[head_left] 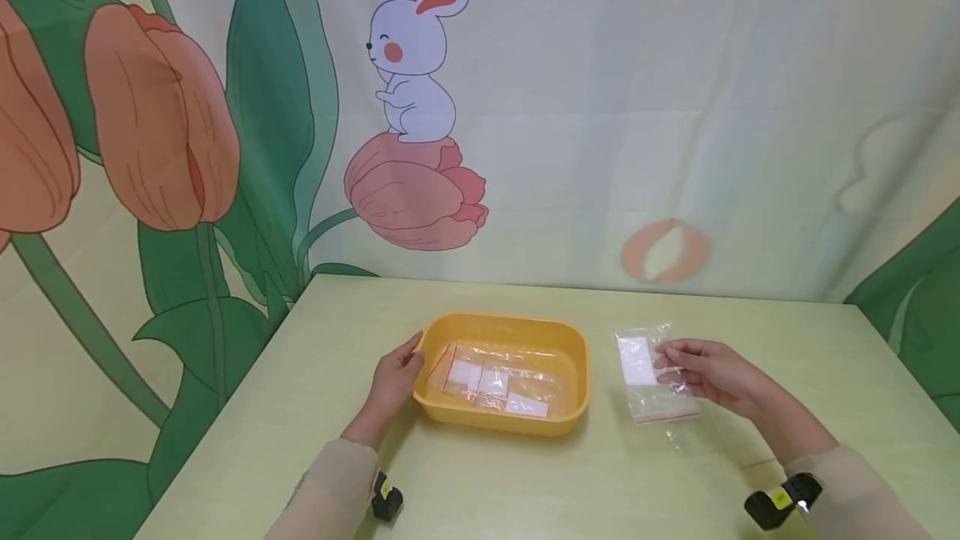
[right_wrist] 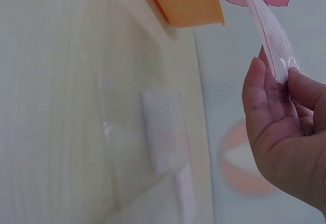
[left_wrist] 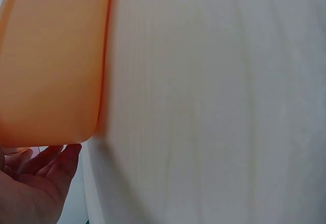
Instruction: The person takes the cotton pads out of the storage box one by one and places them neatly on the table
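Note:
A yellow plastic basin (head_left: 502, 422) stands on the table, with several clear zip bags (head_left: 495, 382) holding white pieces inside it. My left hand (head_left: 395, 377) grips the basin's left end at the rim; in the left wrist view the fingers (left_wrist: 66, 163) touch the end wall. To the right of the basin, my right hand (head_left: 712, 373) pinches a clear zip bag (head_left: 637, 361) by its side, lifted off the table. A white rectangular piece shows through the plastic, and a red line runs along the bag's lower edge. The right wrist view shows this bag (right_wrist: 272, 40) edge-on between thumb and fingers.
More clear bags with white pieces (right_wrist: 163, 132) lie on the pale table (head_left: 480, 490) below my right hand, barely visible in the head view. Behind the table hangs a cloth (head_left: 555, 148) printed with tulips and a rabbit. Each wrist carries a small black camera (head_left: 783, 502).

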Tool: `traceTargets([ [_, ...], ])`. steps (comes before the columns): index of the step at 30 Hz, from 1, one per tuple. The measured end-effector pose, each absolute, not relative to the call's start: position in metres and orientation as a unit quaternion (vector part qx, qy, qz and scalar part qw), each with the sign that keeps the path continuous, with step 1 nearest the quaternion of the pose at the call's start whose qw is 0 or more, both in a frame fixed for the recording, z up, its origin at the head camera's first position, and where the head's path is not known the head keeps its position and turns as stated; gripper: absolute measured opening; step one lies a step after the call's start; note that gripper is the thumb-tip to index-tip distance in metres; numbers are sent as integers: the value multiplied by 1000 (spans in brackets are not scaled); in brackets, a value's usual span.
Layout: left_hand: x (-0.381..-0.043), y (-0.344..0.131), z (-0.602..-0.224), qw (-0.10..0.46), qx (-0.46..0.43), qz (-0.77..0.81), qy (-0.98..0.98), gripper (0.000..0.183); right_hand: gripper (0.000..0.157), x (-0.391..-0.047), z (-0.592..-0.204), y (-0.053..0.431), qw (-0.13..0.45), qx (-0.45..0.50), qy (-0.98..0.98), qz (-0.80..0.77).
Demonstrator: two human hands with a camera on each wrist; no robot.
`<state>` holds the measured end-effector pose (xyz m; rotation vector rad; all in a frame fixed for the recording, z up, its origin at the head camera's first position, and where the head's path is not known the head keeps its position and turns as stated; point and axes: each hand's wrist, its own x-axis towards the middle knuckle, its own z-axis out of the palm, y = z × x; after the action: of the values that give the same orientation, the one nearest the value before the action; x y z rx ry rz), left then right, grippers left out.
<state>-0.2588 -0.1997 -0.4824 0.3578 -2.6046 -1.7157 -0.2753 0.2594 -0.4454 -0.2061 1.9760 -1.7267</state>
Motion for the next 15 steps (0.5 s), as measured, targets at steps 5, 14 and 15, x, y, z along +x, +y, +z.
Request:
traceTargets([
  [5, -259, -200, -483, -1, 118, -547, -829, 49, 18, -268, -454, 275, 255, -74, 719, -642],
  [14, -260, -200, -484, 5, 115, -548, -828, 48, 23, -255, -464, 307, 261, -65, 709, -652],
  [15, -260, -200, -484, 6, 114, -549, -828, 48, 22, -254, -465, 310, 260, -62, 709, -652],
])
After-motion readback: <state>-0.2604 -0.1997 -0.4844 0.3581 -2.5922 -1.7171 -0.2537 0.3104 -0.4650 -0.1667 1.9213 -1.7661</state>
